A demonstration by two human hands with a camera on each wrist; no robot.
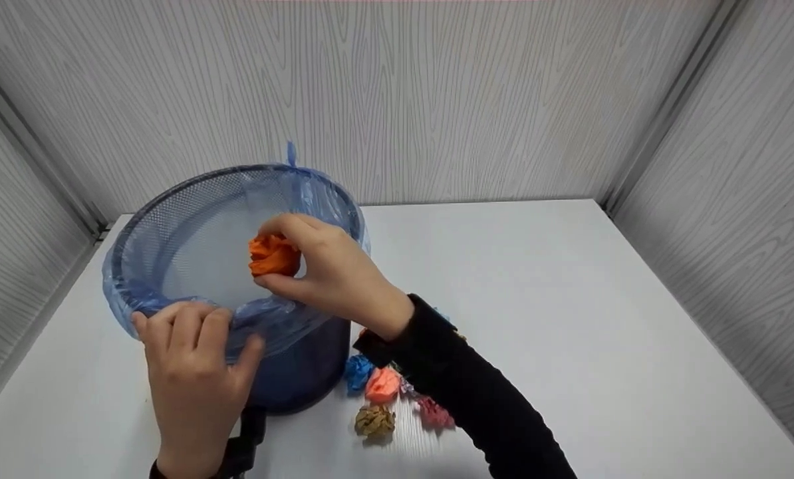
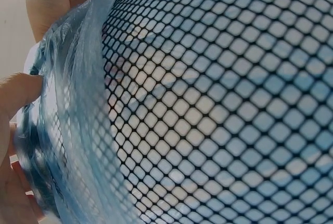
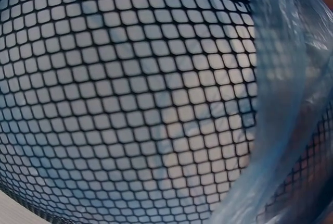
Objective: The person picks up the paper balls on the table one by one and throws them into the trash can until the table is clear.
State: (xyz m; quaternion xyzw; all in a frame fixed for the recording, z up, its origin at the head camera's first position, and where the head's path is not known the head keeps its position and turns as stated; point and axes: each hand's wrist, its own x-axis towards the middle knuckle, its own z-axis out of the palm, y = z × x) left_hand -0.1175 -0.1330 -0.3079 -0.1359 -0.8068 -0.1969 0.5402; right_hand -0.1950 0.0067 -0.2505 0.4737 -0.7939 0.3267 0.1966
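Observation:
A black mesh wastebasket (image 1: 290, 379) lined with a blue plastic bag (image 1: 317, 193) stands at the left of the white table. My left hand (image 1: 187, 346) grips the near rim of the basket over the bag's folded edge. My right hand (image 1: 304, 263) pinches a crumpled orange paper ball (image 1: 272, 255) over the basket's opening. In the left wrist view the mesh wall (image 2: 218, 109) and bag edge (image 2: 73, 130) fill the frame, with fingers (image 2: 18, 91) at the left. The right wrist view shows only mesh (image 3: 130, 99) and blue plastic (image 3: 281, 99).
Several crumpled paper balls lie on the table by the basket's base: blue (image 1: 358, 371), salmon (image 1: 382, 384), brown (image 1: 374, 420) and pink (image 1: 435, 414). Grey wood-grain walls (image 1: 437, 93) close in the table (image 1: 570, 299) at the back and both sides.

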